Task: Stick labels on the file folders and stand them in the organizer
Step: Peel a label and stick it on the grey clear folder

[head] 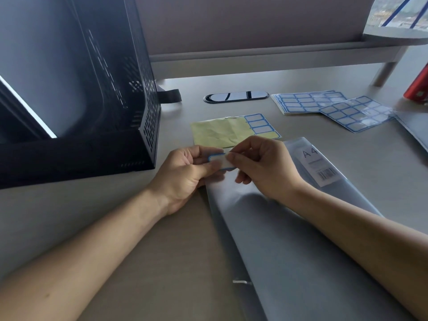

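At the centre of the frame both hands share one blue-bordered label [219, 160] – the left hand [185, 174] pinches its left end between thumb and curled fingers, and the right hand [261, 167] pinches its right end. They hover just above the top edge of a translucent file folder [289, 239] running to the lower right. The black mesh organizer [148, 126] fills the upper left. A yellow backing sheet [220, 132] lies just behind the hands – more label sheets [308, 101] lie at upper right.

Organizer [76, 100] left; folder [289, 228] right; label sheets [308, 101] behind folder.
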`<state>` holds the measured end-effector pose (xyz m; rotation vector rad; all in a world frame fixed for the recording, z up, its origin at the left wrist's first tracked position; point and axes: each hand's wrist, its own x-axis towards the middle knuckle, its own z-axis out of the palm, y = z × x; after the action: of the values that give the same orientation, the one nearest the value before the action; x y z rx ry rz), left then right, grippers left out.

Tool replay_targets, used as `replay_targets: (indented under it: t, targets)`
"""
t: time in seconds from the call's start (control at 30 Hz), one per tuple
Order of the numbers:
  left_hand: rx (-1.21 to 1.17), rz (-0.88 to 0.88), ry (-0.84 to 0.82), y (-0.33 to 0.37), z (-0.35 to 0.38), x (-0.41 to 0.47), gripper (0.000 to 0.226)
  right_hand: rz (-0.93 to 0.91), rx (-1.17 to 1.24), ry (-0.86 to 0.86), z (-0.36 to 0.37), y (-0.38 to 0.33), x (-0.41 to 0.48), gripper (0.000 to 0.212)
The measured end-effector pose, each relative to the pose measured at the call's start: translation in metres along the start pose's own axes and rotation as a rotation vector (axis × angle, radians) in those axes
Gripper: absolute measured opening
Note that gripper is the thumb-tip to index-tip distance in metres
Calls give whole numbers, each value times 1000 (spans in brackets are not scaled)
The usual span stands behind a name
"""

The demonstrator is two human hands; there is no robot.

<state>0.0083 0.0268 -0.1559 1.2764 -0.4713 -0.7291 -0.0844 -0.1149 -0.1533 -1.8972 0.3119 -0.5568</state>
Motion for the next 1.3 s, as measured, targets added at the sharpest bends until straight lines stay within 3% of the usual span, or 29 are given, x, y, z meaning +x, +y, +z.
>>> replay_targets:
  t: [0.3, 0.4, 0.67, 1.3]
  targets:
    - [-47, -28, -37, 3, -2, 1, 23, 13, -21, 12, 1, 1, 1, 14]
    - [62, -84, -83, 5, -2, 2, 23, 17, -33, -2, 2, 1, 0, 15]
    - [229, -46, 27, 0, 3, 1, 15, 13, -25, 24, 2, -2, 0, 13]
    - [213, -16, 57, 2, 8, -3, 19, 21, -74, 92, 1, -3, 2, 17]
